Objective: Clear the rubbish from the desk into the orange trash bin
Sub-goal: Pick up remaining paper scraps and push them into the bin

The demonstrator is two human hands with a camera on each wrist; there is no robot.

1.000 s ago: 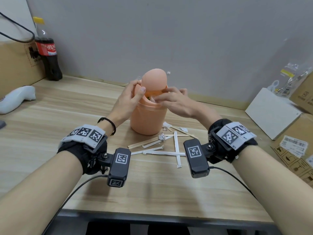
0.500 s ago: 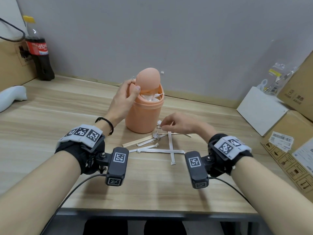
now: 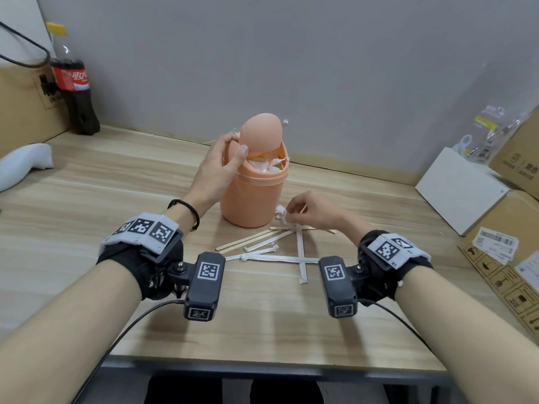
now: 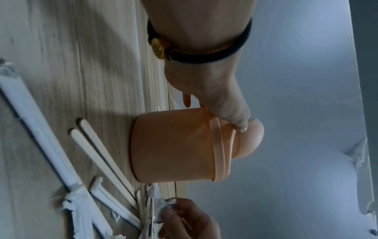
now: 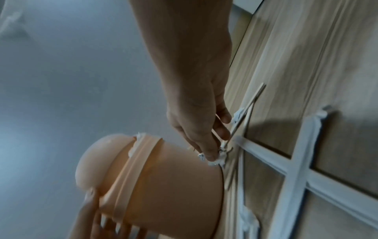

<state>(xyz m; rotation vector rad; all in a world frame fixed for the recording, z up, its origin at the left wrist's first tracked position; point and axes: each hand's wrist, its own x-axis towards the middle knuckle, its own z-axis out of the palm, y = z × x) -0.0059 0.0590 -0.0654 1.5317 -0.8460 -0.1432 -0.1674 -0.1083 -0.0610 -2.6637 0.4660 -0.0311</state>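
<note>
The orange trash bin [image 3: 251,196] [image 4: 174,145] [image 5: 169,181] stands mid-desk with its swing lid [image 3: 262,132] tipped open and white paper showing inside. My left hand [image 3: 224,164] [image 4: 229,111] grips the bin's rim, thumb against the lid. Right of the bin's base, my right hand [image 3: 294,212] [image 5: 212,145] pinches a small crumpled white paper scrap [image 3: 281,214] [image 5: 219,157] and a thin wooden stick. Several white straw wrappers [image 3: 280,259] [image 5: 296,169] and flat wooden sticks [image 3: 248,239] [image 4: 102,160] lie on the desk in front of the bin.
A cola bottle [image 3: 74,83] stands at the back left beside a cardboard box [image 3: 23,103]. A white device [image 3: 24,161] lies at the left edge. A white box [image 3: 460,191] and cardboard boxes [image 3: 510,228] crowd the right side. The grey wall runs close behind the bin.
My right hand came down from the bin's opening to the desk right of the base and took hold of a paper scrap. The left hand stays on the rim.
</note>
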